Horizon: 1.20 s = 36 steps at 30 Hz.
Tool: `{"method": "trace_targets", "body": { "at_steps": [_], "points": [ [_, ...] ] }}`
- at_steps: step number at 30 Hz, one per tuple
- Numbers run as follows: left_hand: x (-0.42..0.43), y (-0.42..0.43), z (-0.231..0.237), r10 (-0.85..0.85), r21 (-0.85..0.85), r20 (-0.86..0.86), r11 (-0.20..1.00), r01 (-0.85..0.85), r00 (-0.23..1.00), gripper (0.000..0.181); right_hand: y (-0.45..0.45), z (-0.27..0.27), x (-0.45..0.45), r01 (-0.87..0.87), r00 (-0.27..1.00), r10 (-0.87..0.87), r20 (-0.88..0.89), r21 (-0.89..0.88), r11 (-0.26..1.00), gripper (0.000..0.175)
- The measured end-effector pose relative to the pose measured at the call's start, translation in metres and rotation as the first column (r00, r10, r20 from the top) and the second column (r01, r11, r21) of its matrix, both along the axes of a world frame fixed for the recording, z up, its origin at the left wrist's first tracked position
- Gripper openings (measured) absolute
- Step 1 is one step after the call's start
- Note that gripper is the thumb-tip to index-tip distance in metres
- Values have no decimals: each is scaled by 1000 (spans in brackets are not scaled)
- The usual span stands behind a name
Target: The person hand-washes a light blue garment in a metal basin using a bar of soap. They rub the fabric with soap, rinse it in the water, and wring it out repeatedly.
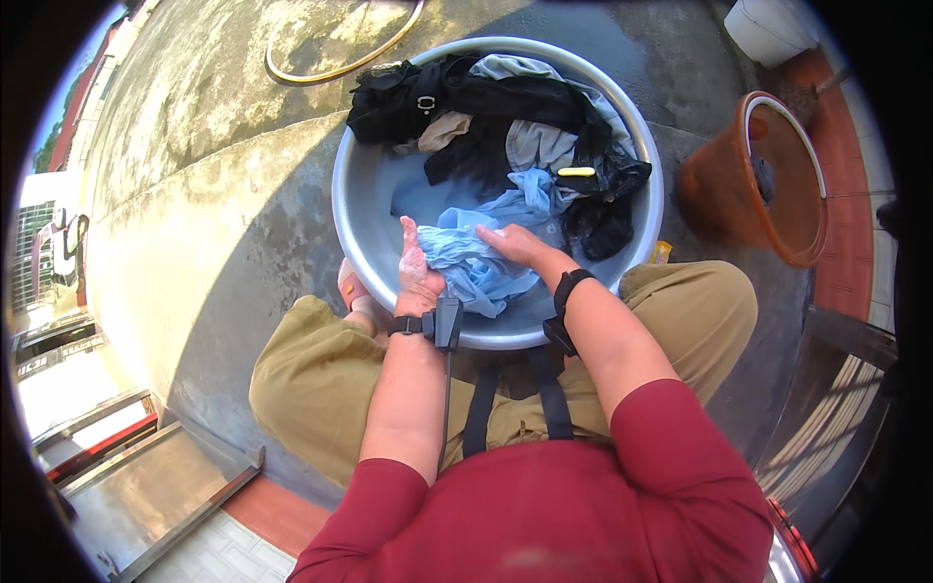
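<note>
A wide metal basin [344,211] holds cloudy water and wet clothes. My left hand [417,264], with suds on its palm, is at the left edge of a light blue cloth [474,251], its thumb raised apart from the palm; how firmly it holds the cloth is unclear. My right hand [514,244] grips the same cloth from the right, thumb on top. Black garments [503,95], one with a buckle, lie heaped at the far side with a pale grey-blue garment [539,142] and a beige piece [444,131]. A yellow bar-shaped object [576,172] rests on the clothes at the right.
An orange-brown bucket [718,182] containing something dark stands right of the basin, a white bucket [771,33] beyond it. A hose [350,69] curves over the concrete floor [240,160]. A small yellow packet [661,252] touches the basin's right side. My knees flank the basin.
</note>
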State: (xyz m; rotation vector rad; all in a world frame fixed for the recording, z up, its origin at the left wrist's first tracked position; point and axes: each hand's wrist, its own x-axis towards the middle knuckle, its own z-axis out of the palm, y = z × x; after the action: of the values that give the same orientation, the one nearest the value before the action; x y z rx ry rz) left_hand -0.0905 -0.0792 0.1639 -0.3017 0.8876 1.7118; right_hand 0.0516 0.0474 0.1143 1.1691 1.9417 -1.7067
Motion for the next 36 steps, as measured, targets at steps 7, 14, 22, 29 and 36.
{"method": "trace_targets", "body": {
  "at_steps": [7,14,22,29,36],
  "points": [
    [-17,-33,-86,-172,-385,-370,923,18,913,28,-11,10,-6,465,864,-496,-85,-245,851,45],
    [57,-11,-81,-18,185,129,983,-6,991,40,-39,39,-33,118,913,150,-380,598,793,34],
    [35,-3,-65,-175,30,-430,978,208,886,36,-44,4,-32,63,979,79,-188,649,758,33],
    [19,4,-36,-105,-435,-357,898,-65,928,33,22,-18,-6,616,763,-643,-66,-224,755,29],
    [16,-7,-53,-446,-462,-863,887,11,-237,34,34,33,8,305,786,-570,-240,-651,695,19]
  ]
}}
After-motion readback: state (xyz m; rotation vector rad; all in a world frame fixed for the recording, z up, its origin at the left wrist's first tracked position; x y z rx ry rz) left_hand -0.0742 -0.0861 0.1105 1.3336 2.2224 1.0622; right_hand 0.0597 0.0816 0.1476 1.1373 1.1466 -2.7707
